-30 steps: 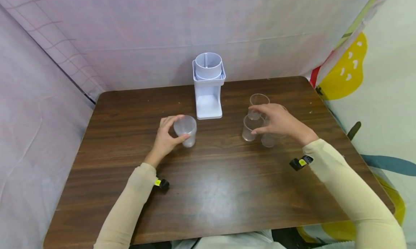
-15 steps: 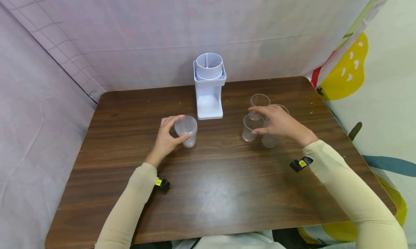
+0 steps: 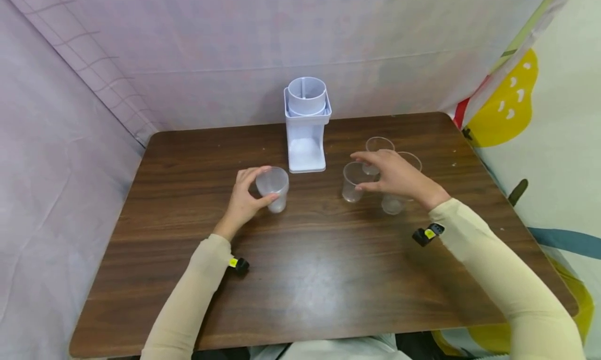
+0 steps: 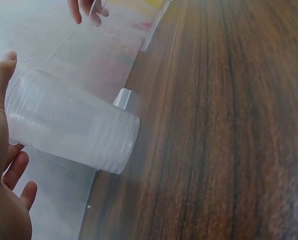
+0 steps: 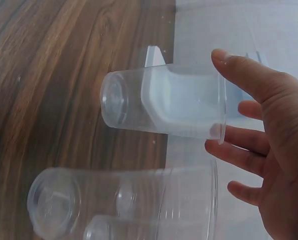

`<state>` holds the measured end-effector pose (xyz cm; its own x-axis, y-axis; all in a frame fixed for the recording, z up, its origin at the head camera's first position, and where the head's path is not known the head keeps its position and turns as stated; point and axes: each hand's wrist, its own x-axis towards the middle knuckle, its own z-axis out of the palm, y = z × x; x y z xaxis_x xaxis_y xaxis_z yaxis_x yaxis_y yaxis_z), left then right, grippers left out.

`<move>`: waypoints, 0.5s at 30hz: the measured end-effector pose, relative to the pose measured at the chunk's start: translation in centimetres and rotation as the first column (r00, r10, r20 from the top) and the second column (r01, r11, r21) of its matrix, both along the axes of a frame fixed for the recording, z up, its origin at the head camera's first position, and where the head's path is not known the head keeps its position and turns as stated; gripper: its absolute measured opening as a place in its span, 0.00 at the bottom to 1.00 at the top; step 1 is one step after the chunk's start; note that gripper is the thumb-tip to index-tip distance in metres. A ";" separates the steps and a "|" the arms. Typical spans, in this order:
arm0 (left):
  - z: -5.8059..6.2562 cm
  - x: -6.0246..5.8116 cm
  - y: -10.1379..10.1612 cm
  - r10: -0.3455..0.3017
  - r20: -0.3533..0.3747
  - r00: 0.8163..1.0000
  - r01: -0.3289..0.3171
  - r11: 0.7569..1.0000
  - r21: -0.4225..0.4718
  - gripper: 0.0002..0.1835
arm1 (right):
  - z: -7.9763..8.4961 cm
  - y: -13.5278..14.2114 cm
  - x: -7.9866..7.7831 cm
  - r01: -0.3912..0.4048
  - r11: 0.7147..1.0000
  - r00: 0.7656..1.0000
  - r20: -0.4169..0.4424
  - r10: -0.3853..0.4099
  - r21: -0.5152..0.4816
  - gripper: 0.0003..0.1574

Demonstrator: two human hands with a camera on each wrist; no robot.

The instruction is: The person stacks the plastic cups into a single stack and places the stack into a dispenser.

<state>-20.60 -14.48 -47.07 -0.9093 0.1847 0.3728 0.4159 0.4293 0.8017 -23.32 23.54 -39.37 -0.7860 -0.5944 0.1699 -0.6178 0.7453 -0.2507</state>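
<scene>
My left hand (image 3: pixel 243 199) grips a cloudy clear plastic cup (image 3: pixel 277 202) just below its rim, thumb on the near side and fingers behind. The left wrist view shows layered edges at its rim and base, like nested cups (image 4: pixel 74 120). On the right side of the table, my right hand (image 3: pixel 396 173) pinches a single clear plastic cup (image 3: pixel 349 190) by its rim. In the right wrist view, thumb and fingers span this cup's (image 5: pixel 134 97) mouth, and its base is close to the wood.
Several more clear cups (image 3: pixel 392 205) stand behind and under the right hand, partly hidden by it. A white plastic stand (image 3: pixel 307 156) with a round holder (image 3: pixel 307 102) on top is at the back middle of the brown table (image 3: pixel 300 276). Fabric walls (image 3: pixel 225 52) border the table.
The right hand has moved slightly left with its cup, apart from the other clear cups. The left hand keeps its grip; the whole head view has shifted slightly.
</scene>
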 end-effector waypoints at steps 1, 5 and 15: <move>0.0 0.0 0.0 0.000 0.002 1.000 0.000 1.000 0.001 0.36 | 0.0 -0.2 -0.1 -0.006 1.000 1.000 -0.002 0.006 -0.002 0.51; 0.1 0.1 0.1 -0.002 0.008 1.000 0.002 1.000 0.016 0.36 | -0.1 -1.2 -0.5 -0.048 0.999 0.999 -0.022 0.048 -0.015 0.49; 0.0 0.0 0.1 0.004 0.006 1.000 -0.004 1.000 0.003 0.36 | 0.1 -3.3 -0.6 -0.126 0.992 0.991 -0.038 0.125 -0.025 0.48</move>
<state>-20.60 -14.42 -47.06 -0.9121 0.1798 0.3684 0.4097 0.4285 0.8053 -23.90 20.25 -39.31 -0.6983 -0.6828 0.2149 -0.7153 0.6544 -0.2454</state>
